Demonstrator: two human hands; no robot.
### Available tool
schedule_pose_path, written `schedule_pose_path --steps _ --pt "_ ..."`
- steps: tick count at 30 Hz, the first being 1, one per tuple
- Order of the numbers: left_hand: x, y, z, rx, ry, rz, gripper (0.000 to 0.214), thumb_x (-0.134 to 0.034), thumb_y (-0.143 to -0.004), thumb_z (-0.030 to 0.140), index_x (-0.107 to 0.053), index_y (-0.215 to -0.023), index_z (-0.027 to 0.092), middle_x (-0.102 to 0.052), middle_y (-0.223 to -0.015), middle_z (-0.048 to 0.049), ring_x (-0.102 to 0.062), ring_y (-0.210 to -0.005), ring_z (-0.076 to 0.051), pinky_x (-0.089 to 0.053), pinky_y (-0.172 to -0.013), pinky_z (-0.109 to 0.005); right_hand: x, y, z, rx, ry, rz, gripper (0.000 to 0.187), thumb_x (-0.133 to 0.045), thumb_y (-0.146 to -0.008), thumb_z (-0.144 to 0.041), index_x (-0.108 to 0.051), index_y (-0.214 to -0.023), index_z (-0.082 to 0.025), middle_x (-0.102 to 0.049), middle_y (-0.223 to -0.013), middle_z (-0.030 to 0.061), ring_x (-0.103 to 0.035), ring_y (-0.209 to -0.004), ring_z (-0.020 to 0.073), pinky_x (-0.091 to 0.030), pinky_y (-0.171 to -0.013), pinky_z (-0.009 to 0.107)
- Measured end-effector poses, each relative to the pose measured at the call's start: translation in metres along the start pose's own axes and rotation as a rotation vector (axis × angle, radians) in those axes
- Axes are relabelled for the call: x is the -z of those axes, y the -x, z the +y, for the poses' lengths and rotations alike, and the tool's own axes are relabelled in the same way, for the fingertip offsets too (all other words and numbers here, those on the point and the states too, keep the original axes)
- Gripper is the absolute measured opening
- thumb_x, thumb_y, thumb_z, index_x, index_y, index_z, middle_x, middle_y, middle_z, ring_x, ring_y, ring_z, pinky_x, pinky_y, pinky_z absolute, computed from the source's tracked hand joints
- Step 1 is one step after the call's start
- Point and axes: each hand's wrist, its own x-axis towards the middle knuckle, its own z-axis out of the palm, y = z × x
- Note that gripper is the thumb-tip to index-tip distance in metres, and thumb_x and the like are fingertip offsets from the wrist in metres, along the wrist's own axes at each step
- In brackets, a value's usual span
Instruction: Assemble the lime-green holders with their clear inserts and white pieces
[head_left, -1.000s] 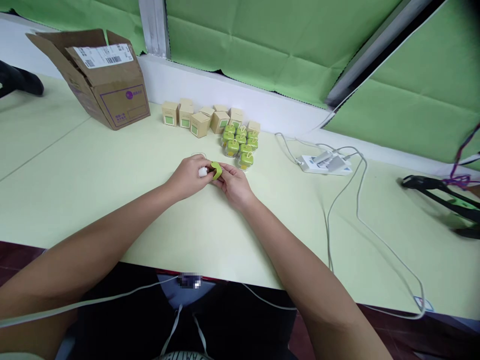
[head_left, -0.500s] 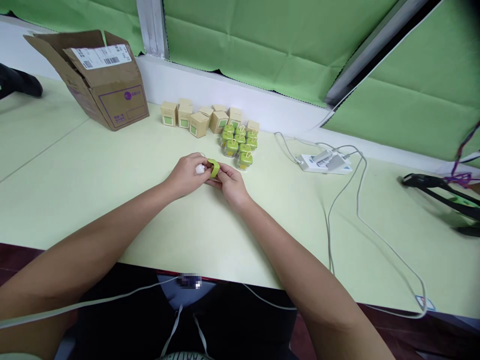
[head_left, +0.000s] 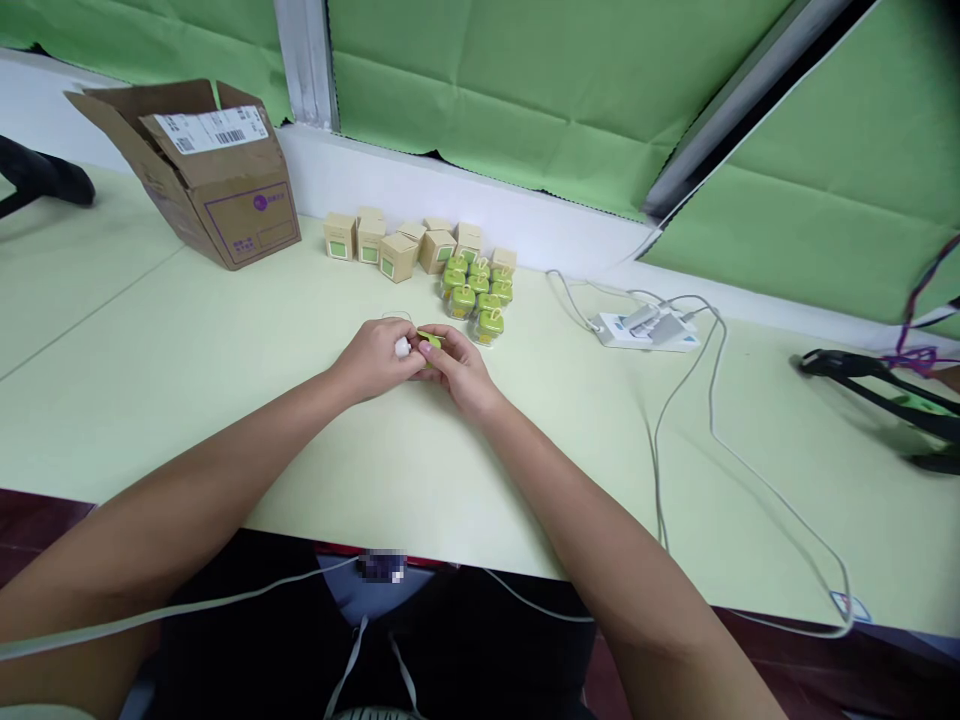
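My left hand [head_left: 373, 360] pinches a small white cotton-like wad [head_left: 403, 347] at its fingertips. My right hand [head_left: 459, 370] meets it there, its fingers closed on a small lime-green piece [head_left: 430, 341] that they mostly hide. A thin transparent loop [head_left: 395, 316] shows just beyond my left hand. Close beyond my right hand stands a group of small green items in transparent packs [head_left: 474, 290]. Behind them are several small tan cardboard cubes with green labels [head_left: 398, 257].
An open cardboard box [head_left: 236, 205] stands at the back left of the pale green table [head_left: 187, 330]. On the right lie a white power strip [head_left: 645, 331] with grey cables and a black strapped object [head_left: 862, 385]. A white ledge and green fabric lie behind.
My hands have come closer together, and my fingers now cover more of the green piece. The camera view has shifted slightly.
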Motion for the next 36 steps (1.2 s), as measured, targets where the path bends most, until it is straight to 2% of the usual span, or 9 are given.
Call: schedule_pose_path --steps 4,8,12,16,19,26,31,36 --pt "0.002 0.000 0.000 0.025 -0.004 -0.027 0.011 -0.060 -0.081 0.030 -0.061 -0.077 0.020 -0.071 -0.081 -0.0029 -0.063 -0.076 -0.019 -0.046 -0.072 -0.032 0.005 0.001 -0.008 -0.046 0.024 -0.061 0.057 -0.095 -0.068 -0.060 -0.067 -0.106 -0.027 -0.071 -0.097 -0.0007 -0.069 -0.090 0.0179 -0.067 -0.081 0.037" --pt "0.006 -0.003 -0.003 0.040 -0.014 0.016 0.007 -0.059 -0.078 0.028 -0.060 -0.078 0.021 -0.070 -0.079 -0.0021 -0.061 -0.074 -0.019 -0.045 -0.073 -0.032 0.013 -0.001 -0.012 -0.023 0.140 -0.065 0.060 -0.087 -0.073 -0.069 -0.068 -0.114 -0.029 -0.064 -0.088 -0.0018 -0.065 -0.083 0.0170 -0.064 -0.072 0.034" --pt "0.010 -0.003 -0.005 0.011 -0.025 0.014 0.006 -0.059 -0.077 0.027 -0.060 -0.077 0.021 -0.070 -0.080 -0.0026 -0.062 -0.075 -0.019 -0.046 -0.076 -0.033 0.022 -0.004 -0.011 0.081 0.395 0.053 0.059 -0.084 -0.072 -0.069 -0.062 -0.105 -0.026 -0.058 -0.086 -0.0026 -0.058 -0.075 0.0159 -0.056 -0.064 0.032" --pt "0.011 -0.002 -0.003 0.011 -0.043 -0.017 0.006 -0.060 -0.078 0.027 -0.060 -0.076 0.022 -0.069 -0.077 -0.0022 -0.062 -0.073 -0.020 -0.045 -0.071 -0.033 0.030 -0.004 -0.013 0.222 0.792 0.122 0.045 -0.082 -0.079 -0.057 -0.054 -0.094 -0.025 -0.060 -0.087 -0.0023 -0.050 -0.071 0.0149 -0.047 -0.068 0.033" --pt "0.013 -0.003 -0.004 0.032 -0.051 -0.028 0.005 -0.060 -0.078 0.026 -0.061 -0.074 0.022 -0.070 -0.077 -0.0021 -0.062 -0.073 -0.020 -0.045 -0.070 -0.033 0.032 -0.004 -0.012 0.250 1.002 0.153 0.041 -0.080 -0.080 -0.051 -0.051 -0.092 -0.026 -0.061 -0.085 -0.0010 -0.051 -0.075 0.0177 -0.043 -0.071 0.034" --pt "0.011 -0.003 -0.011 0.030 -0.099 -0.114 0.008 -0.061 -0.080 0.026 -0.064 -0.074 0.022 -0.073 -0.080 -0.0032 -0.066 -0.077 -0.021 -0.047 -0.071 -0.034 0.032 -0.006 -0.002 0.291 1.052 0.118 0.041 -0.080 -0.083 -0.050 -0.047 -0.090 -0.026 -0.068 -0.096 0.0036 -0.054 -0.080 0.0195 -0.044 -0.075 0.035" --pt "0.008 -0.001 -0.013 0.040 -0.109 -0.145 0.009 -0.060 -0.082 0.028 -0.064 -0.077 0.022 -0.074 -0.083 -0.0034 -0.068 -0.080 -0.023 -0.047 -0.072 -0.035 0.033 -0.003 -0.002 0.316 1.172 0.065 0.027 -0.074 -0.090 -0.042 -0.056 -0.097 -0.023 -0.069 -0.097 0.0063 -0.060 -0.086 0.0227 -0.048 -0.080 0.037" --pt "0.006 -0.002 -0.017 0.030 -0.141 -0.144 0.008 -0.060 -0.082 0.027 -0.064 -0.077 0.022 -0.075 -0.083 -0.0039 -0.068 -0.081 -0.024 -0.048 -0.073 -0.036 0.030 0.000 -0.001 0.559 1.222 0.051 0.014 -0.061 -0.096 -0.025 -0.064 -0.109 -0.021 -0.072 -0.115 0.0144 -0.064 -0.110 0.0292 -0.052 -0.097 0.045"
